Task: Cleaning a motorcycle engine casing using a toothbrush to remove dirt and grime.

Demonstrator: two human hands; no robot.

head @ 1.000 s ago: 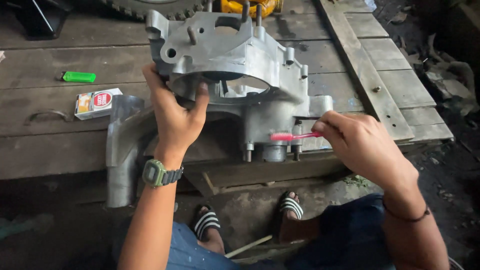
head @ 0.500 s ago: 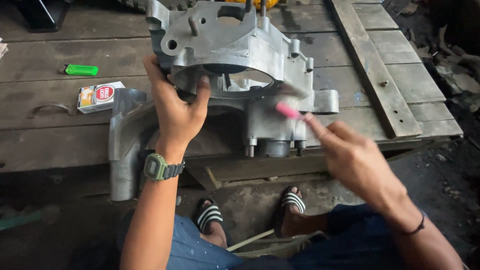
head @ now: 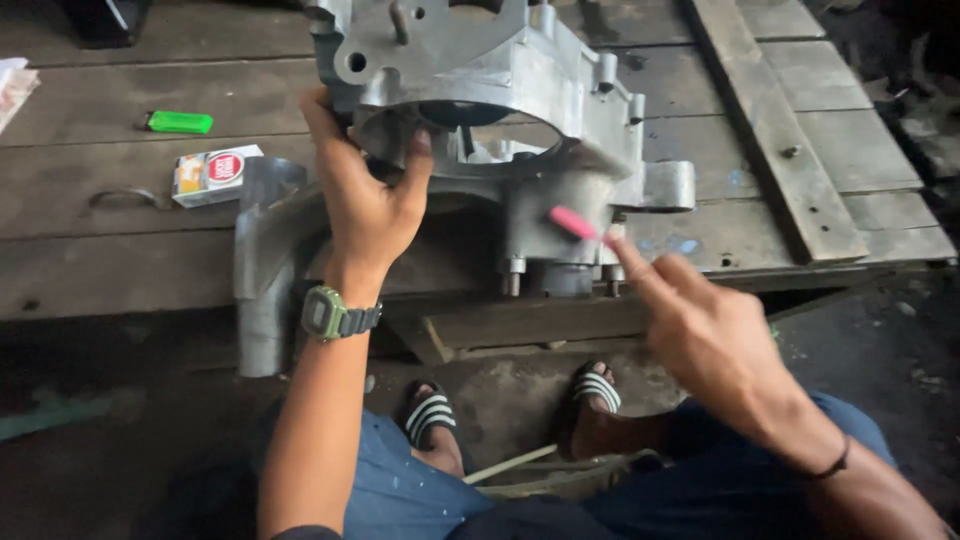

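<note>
Far upper left of frame: corner of a pale paper item (head: pixel 12 85), cut off by the edge. Tabletop (head: pixel 110 265) was weathered grey-brown wood planks w/ gaps, nail holes and dark stains. Upper left: a green lighter (head: pixel 180 122) lay flat, and just below it a small white-and-red carton (head: pixel 212 174), apart from the lighter. Left of the carton, a thin metal ring (head: pixel 122 199) on the planks.

Left-centre: a grey cast-metal cover (head: pixel 262 270) hung over the tabletop's front edge. Left hand (head: pixel 365 200), green digital watch (head: pixel 335 314) on the wrist, was clamped on the rim of the aluminium engine casing (head: pixel 490 90), thumb on one side, fingers curled round the other. The casing stood tilted at upper centre, its lower studs near the tabletop edge.

Right of centre: right hand (head: pixel 715 340) pinched a pink brush (head: pixel 575 222) btwn thumb and fingers, tip against the casing's lower right side. Thin dark band on that wrist.

Upper right: a loose wood plank (head: pixel 770 130) lay diagonally across the boards. Bottom: dark dirt floor (head: pixel 520 385), feet in black-and-white striped sandals (head: pixel 598 388), blue trousers. Far right: dim, rubble-strewn ground.
</note>
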